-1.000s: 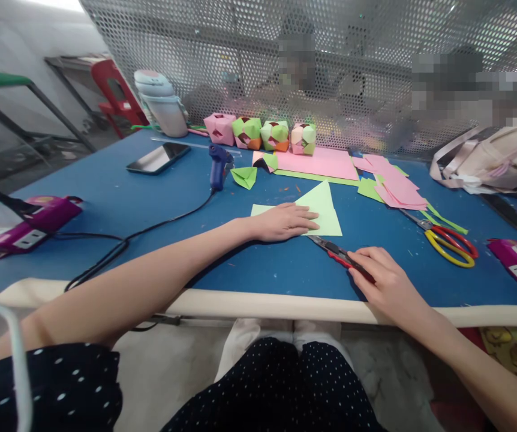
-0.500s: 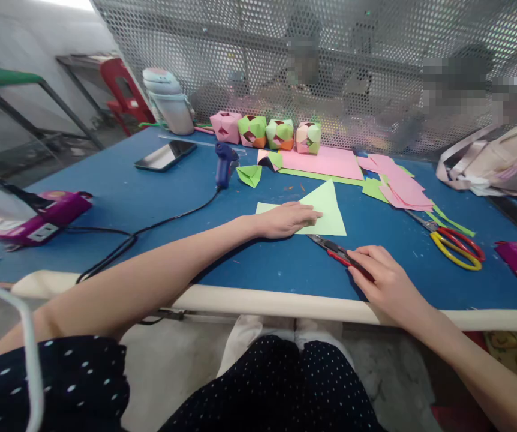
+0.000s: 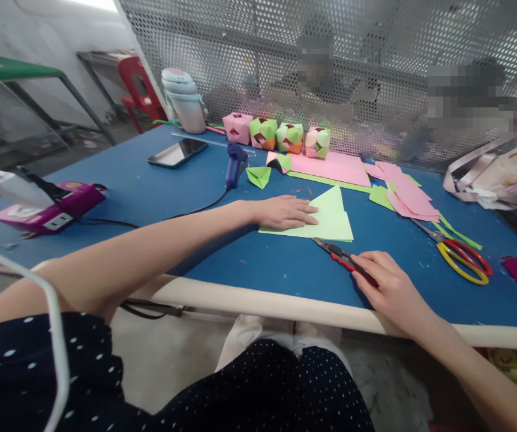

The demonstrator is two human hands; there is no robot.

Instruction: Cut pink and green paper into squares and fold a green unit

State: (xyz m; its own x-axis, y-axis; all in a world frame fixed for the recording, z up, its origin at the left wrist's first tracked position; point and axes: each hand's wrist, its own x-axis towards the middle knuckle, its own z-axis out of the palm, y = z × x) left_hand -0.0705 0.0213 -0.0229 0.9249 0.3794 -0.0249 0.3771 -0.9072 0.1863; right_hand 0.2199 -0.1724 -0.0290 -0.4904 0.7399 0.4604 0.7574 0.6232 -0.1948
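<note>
Pale green paper (image 3: 333, 219), folded with a pointed corner at the top, lies on the blue table. My left hand (image 3: 285, 212) rests flat on its left part, fingers stretched to the right. A red and black utility knife (image 3: 343, 258) is in my right hand (image 3: 387, 282), whose fingers are closed around the handle. The knife's tip points left and lies just below the paper's lower edge. Beyond my left hand are a small folded green paper piece (image 3: 258, 176) and a blue glue gun (image 3: 236, 165).
Several folded paper cubes (image 3: 262, 132) line the back, beside a bottle (image 3: 185, 105) and a phone (image 3: 178, 152). Pink sheets (image 3: 343, 168) and cut pieces (image 3: 405, 189) lie behind the paper. Scissors (image 3: 465, 259) lie right. A power strip (image 3: 56, 207) with a cord stands left.
The view has shifted slightly, so table items appear a little further right. My left hand stays on the paper, its fingers spread a bit more. The knife remains in my right hand.
</note>
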